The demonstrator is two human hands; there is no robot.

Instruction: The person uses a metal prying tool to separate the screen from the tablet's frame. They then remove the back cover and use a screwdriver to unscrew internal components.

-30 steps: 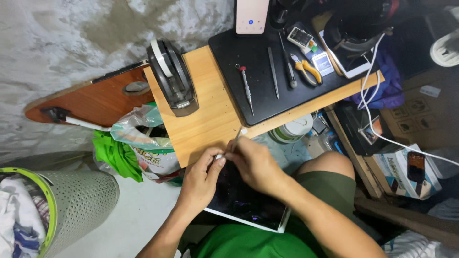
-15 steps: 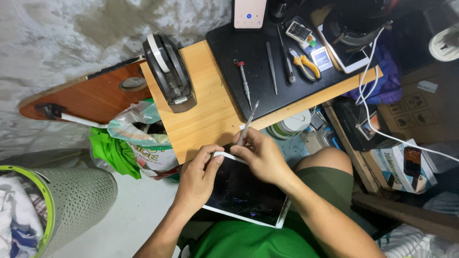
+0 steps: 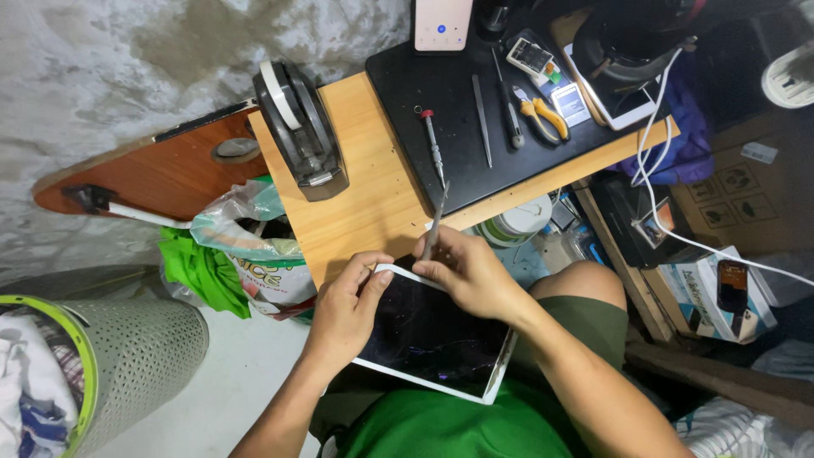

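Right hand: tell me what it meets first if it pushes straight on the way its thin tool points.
The right hand aims its thin tool up and away, toward the red-capped screwdriver on the black mat. Probably that first; height above the mat is unclear.

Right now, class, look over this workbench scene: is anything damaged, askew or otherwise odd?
The tablet on the person's lap looks damaged: fine cracks run across its dark screen. The left hand steadies its top corner while the right hand holds a thin metal tool at that edge. Nothing else stands out.
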